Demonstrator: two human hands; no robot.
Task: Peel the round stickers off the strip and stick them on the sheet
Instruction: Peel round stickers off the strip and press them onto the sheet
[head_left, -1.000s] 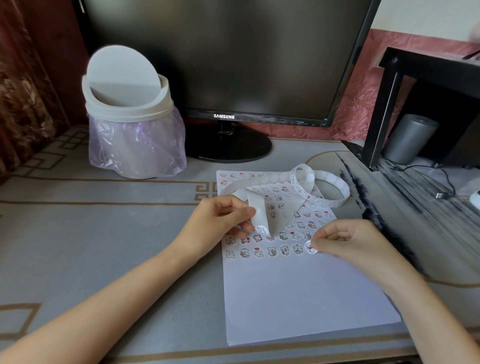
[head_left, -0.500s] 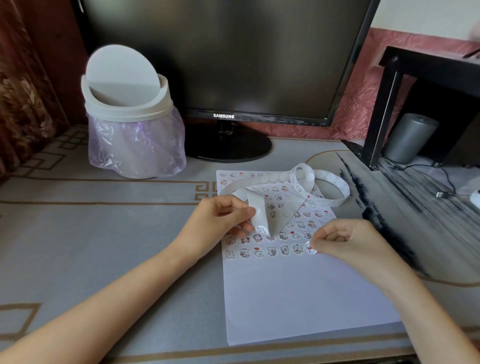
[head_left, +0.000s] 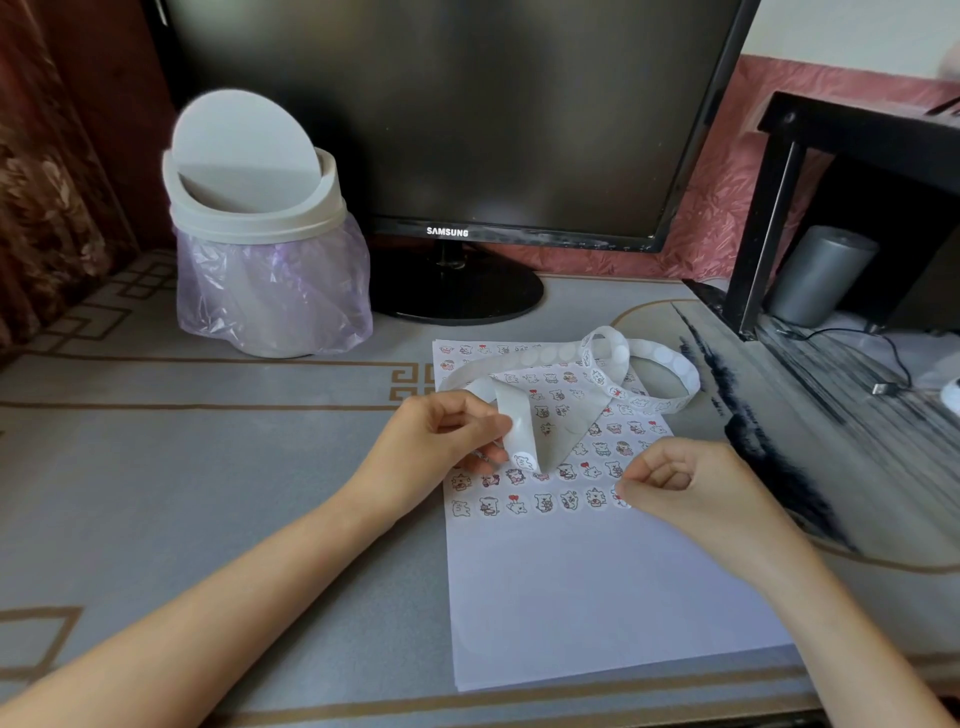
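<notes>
Two hands work over the white sheet (head_left: 597, 597), which lies on the table (head_left: 208, 467) on the near side of the monitor (head_left: 441, 130). The left hand (head_left: 436, 441) holds the strip (head_left: 519, 421) in a narrow grip, thumb and fingers pinched on its near end just above the sheet; the rest loops away to the far right. The right hand (head_left: 685, 493), fingers curled, pinches one round sticker (head_left: 618, 500) at the right end of the nearest row, touching the paper. A lidded bin (head_left: 260, 249) stands far left.

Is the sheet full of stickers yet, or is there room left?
Partly full: sticker rows cover the far part of the sheet; the near half is bare.
</notes>
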